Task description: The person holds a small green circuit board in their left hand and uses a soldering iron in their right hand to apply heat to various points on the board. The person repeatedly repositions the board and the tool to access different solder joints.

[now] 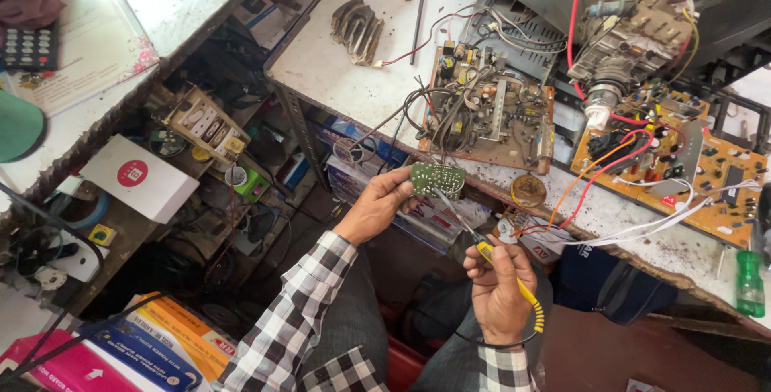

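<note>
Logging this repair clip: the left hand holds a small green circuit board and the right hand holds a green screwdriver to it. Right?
Not quite. In the head view the right hand holds a yellow-handled soldering iron, not a green screwdriver. The left hand does hold the small green circuit board.

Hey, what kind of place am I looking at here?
Most likely an electronics repair workshop. The left hand holds a small green circuit board, the right hand a soldering iron, and the workbench carries bare circuit boards and the opened back of a television.
</note>
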